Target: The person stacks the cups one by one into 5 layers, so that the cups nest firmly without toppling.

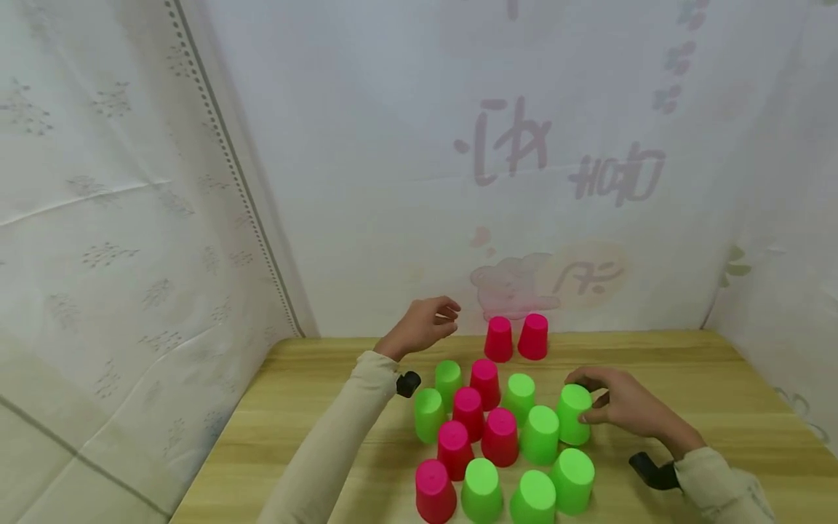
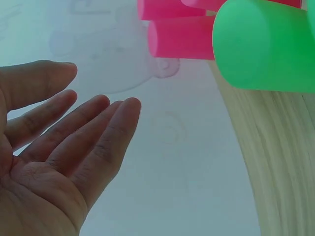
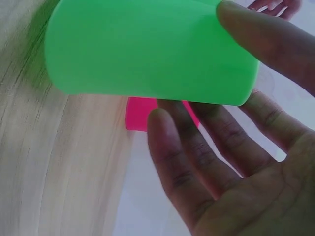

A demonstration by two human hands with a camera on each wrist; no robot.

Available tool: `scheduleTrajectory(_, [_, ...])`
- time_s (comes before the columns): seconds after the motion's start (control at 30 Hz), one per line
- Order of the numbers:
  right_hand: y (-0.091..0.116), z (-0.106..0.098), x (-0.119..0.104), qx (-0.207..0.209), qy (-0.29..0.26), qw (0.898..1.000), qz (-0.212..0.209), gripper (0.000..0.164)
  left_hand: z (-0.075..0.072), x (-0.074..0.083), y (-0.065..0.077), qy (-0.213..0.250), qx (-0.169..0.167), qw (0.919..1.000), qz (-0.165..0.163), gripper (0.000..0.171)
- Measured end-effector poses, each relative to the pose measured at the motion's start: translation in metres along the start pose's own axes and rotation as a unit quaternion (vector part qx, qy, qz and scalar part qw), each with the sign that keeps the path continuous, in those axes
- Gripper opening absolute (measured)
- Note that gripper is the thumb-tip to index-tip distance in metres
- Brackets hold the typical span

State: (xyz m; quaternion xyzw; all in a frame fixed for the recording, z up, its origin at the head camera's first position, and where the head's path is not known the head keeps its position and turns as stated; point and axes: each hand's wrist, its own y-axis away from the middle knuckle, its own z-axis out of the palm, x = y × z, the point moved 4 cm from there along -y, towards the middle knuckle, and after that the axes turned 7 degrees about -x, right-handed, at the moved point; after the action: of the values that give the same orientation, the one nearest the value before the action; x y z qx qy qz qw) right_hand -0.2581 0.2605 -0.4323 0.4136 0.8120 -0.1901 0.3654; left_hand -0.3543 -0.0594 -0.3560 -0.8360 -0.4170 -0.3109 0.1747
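My right hand (image 1: 625, 404) is at the right side of the cups, holding an upside-down green cup (image 1: 574, 415). In the right wrist view the thumb lies against the near side of that green cup (image 3: 152, 49), and the fingers (image 3: 172, 157) reach behind it. My left hand (image 1: 425, 324) hovers near the back edge of the table, left of two red cups (image 1: 500, 339), holding nothing. Its fingers (image 2: 106, 147) are relaxed and slightly bent in the left wrist view. Closest below it stands another green cup (image 1: 448, 383).
Several red cups (image 1: 453, 450) and green cups (image 1: 482, 491) stand upside down in a loose group on the wooden table (image 1: 288, 407). A patterned white cloth (image 1: 366, 182) hangs behind the table and along both sides.
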Motion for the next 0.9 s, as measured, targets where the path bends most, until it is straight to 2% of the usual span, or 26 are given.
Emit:
scheduleTrajectory(0.27, [-0.014, -0.006, 0.007, -0.006, 0.008, 1.0, -0.008, 0.044, 0.0, 0.0, 0.035, 0.008, 0.02, 0.9995, 0.023, 0.029])
scheduleTrajectory(0.47, [-0.025, -0.015, 0.009, -0.012, 0.02, 1.0, -0.015, 0.042, 0.007, -0.005, 0.062, 0.009, 0.026, 0.9992, 0.029, 0.026])
scheduleTrajectory(0.8, [-0.044, -0.034, -0.001, -0.007, 0.047, 0.998, -0.03, 0.04, 0.028, -0.029, 0.102, 0.035, 0.04, 0.9986, -0.001, 0.024])
scheduleTrajectory(0.9, [-0.052, -0.04, -0.007, -0.007, 0.062, 0.998, -0.022, 0.04, 0.034, -0.036, 0.114, 0.044, 0.046, 0.9979, -0.007, 0.024])
